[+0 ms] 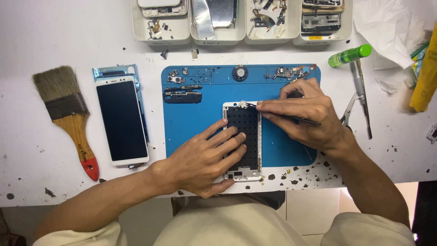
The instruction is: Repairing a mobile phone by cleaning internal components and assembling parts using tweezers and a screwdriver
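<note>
Your left hand point(207, 157) lies flat and open, fingers spread, pressing the white phone frame point(242, 141) down on the blue work mat point(191, 118), while your right hand point(306, 114) is closed in a pinch around black tweezers point(291, 118) whose tips meet a small whitish scrap point(243, 105) at the frame's top edge. The frame sits near the middle of the mat, its dark perforated inner face up. The likely trouble, as I judge it, is a slip: if the tweezer tips skid off that scrap they could scratch the inner face or jab toward your left fingertips, which rest close below. Pull too hard and the scrap may tear, leaving residue along the edge. Your left palm covers only the lower part of the frame, so a sideways tug at the top could pivot it on the mat. Loose small parts point(287, 73) sit along the mat's upper strip just behind your right hand; a sweep of the wrist could scatter them toward the white trays point(182, 36) or off the white table point(36, 155). The assembled phone point(122, 120) and brush point(68, 114) lie well apart to the left, out of harm
</note>
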